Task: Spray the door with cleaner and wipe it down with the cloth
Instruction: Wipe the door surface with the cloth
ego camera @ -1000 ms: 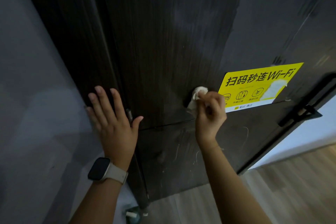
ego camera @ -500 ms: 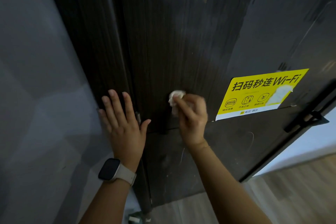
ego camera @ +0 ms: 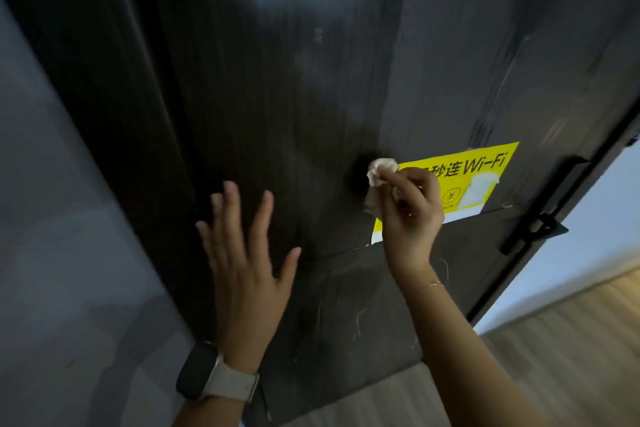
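I see the right hand [ego camera: 408, 215] pinching a crumpled white cloth [ego camera: 381, 172] at its fingertips, pressed to the dark door [ego camera: 277, 97] beside a yellow Wi-Fi sticker [ego camera: 485, 170]. The left hand [ego camera: 246, 267], fingers spread, holds nothing.

1. Both forearms are bare — no sleeves reach into view on either side.
2. The left hand [ego camera: 242, 274] has no rings that can be made out; its fingers are blurred.
3. A smartwatch [ego camera: 197, 369] sits on the left wrist — a dark, rounded-rectangle screen, blank.
4. The watch strap [ego camera: 239, 383] is pale, off-white and smooth.
5. The right hand [ego camera: 410, 215] shows a small glint on one finger, too small to identify.
6. A thin gold-coloured bracelet [ego camera: 435, 283] circles the right wrist.
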